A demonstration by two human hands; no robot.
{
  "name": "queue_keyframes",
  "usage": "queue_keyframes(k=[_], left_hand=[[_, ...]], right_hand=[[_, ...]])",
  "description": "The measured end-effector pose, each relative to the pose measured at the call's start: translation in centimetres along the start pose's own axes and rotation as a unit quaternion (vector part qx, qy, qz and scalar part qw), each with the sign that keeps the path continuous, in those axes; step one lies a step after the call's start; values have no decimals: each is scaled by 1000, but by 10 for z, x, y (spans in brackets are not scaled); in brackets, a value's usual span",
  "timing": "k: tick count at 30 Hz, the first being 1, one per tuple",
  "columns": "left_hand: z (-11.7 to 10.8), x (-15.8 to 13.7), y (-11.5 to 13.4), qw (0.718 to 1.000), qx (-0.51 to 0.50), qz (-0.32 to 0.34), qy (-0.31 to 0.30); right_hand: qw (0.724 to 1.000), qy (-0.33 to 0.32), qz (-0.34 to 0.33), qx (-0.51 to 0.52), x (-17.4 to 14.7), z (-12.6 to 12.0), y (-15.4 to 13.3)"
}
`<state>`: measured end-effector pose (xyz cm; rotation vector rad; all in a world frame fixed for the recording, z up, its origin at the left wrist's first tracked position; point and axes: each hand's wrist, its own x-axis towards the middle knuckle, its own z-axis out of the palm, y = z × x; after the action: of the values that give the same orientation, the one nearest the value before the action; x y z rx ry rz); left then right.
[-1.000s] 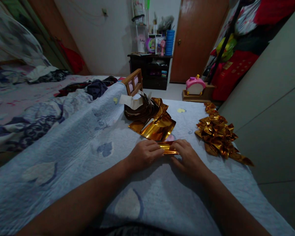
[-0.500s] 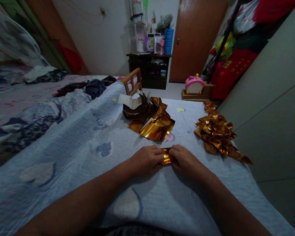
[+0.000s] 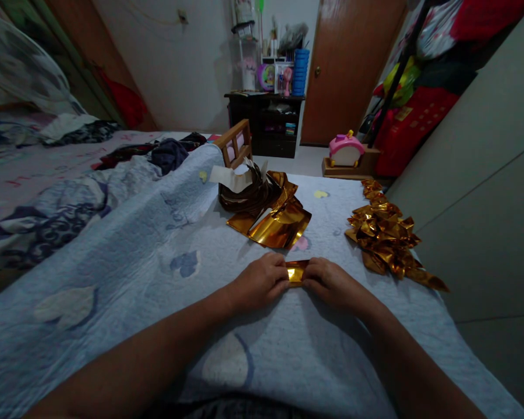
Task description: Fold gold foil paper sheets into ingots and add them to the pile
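A small piece of shiny gold foil paper [image 3: 296,273], bent into a narrow strip, lies low over the bed cover between my two hands. My left hand [image 3: 264,280] is closed on its left end, and my right hand [image 3: 327,278] grips the right end with thumb and fingers. The ends of the strip are hidden by my fingers. Just beyond my hands are loose gold foil sheets [image 3: 279,224] beside a thick, curled stack of paper [image 3: 244,195]. Off to the right sits a pile of folded gold foil pieces [image 3: 384,235].
The light blue quilted cover [image 3: 157,314] has a raised fold along the left. A wooden rail [image 3: 236,144] stands at the far edge. Crumpled bedding [image 3: 70,215] lies left, a pale cabinet [image 3: 475,203] rises at right, and a pink toy [image 3: 346,150] sits beyond.
My fingers have shifted a little on the gold foil paper, which now shows a broader, flatter face between them. Both hands have moved slightly away from me; the piles look the same.
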<state>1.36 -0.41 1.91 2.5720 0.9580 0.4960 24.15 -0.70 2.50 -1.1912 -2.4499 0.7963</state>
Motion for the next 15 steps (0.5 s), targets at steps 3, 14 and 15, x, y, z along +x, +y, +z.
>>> queue_keyframes(k=[3,14,15], left_hand=[[1,0,2,999,-6,-36,3],[6,0,2,996,17,-90,16],[6,0,2,995,17,-94,14]], right_hand=[[999,6,28,-33,2,2,-1],[989,33,91,-112,1,3,4],[988,32,100,-115,1,3,3]])
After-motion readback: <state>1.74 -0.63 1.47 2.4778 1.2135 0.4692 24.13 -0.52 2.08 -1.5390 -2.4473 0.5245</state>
